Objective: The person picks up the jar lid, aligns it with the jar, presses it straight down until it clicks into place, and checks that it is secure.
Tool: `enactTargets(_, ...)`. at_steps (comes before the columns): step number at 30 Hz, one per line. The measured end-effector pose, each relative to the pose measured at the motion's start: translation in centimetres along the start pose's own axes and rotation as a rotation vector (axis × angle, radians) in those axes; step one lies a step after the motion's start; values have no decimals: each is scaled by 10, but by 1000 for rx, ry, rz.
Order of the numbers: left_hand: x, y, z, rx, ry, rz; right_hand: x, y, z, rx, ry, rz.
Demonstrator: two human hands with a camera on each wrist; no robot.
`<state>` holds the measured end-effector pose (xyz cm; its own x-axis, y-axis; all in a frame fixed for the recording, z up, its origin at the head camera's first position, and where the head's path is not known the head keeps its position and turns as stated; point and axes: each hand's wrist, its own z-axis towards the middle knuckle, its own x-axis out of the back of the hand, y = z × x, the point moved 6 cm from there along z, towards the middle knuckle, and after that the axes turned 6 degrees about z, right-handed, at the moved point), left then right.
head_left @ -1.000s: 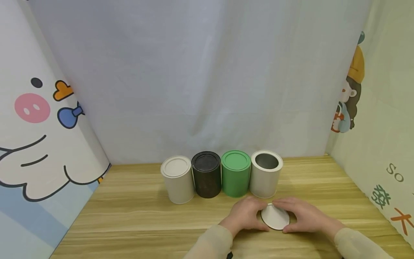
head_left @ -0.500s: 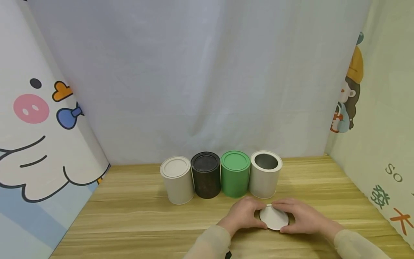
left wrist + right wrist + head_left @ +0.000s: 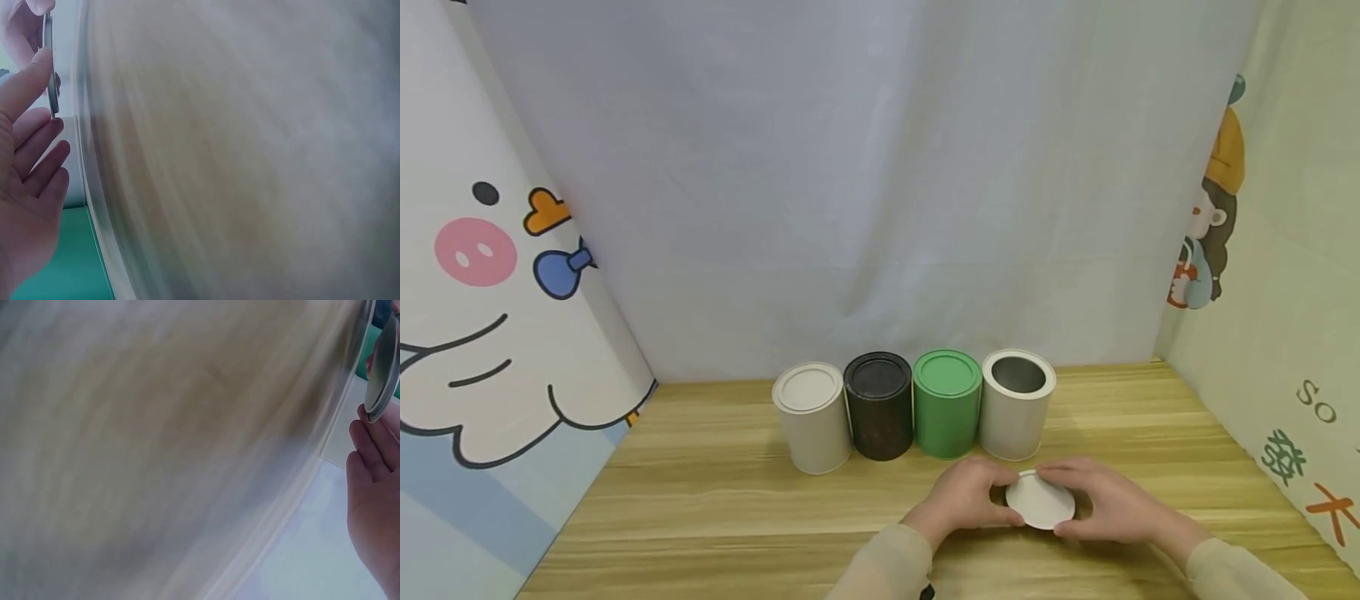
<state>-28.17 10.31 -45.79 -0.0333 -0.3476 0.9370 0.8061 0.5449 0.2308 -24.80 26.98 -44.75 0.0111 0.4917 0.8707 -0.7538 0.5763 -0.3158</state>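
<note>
A round white can lid [image 3: 1042, 502] is held by its edge between both hands, clear of the tabletop in the wrist views. My left hand [image 3: 966, 493] pinches its left side between thumb and index finger, the other fingers extended. On the opposite side my right hand [image 3: 1108, 502] grips the rim with thumb and fingertips. The left wrist view has the lid [image 3: 51, 65] nearly edge-on; the right wrist view shows its grey underside [image 3: 381, 369]. Just behind the hands stands an uncovered white can [image 3: 1013, 425], its dark inside visible through the round mouth.
To the left of the uncovered can stand a green can [image 3: 947, 417], a black can [image 3: 880, 421] and another white can [image 3: 812, 433], all lidded and side by side. They are on a wood-grain table [image 3: 700, 517], with a pale curtain [image 3: 775, 208] behind.
The lid and both hands shift very slightly left, then back right. The lid's dark lower edge, visible earlier, shows less now. The cans have not moved.
</note>
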Motion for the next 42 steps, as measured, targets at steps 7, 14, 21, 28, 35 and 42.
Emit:
enactTargets(7, 7, -1, -5, 3, 39, -114, 6, -3, -1, 3, 28, 11)
enactTargets(14, 18, -3, -8, 36, 112, -220, 15, -6, 0, -21, 76, 63)
enactTargets(21, 34, -2, -7, 8, 231, -228, 28, -9, 5, -46, 97, 108)
enactTargets(28, 48, -2, -7, -1, 333, -229, 42, -13, 10, -19, 171, 145)
enactTargets(35, 56, 1, -8, 9, 402, -227, 49, -11, 11, -36, 196, 144)
enactTargets(42, 64, 6, -8, -22, 474, -195, 54, -13, 14, -13, 226, 159)
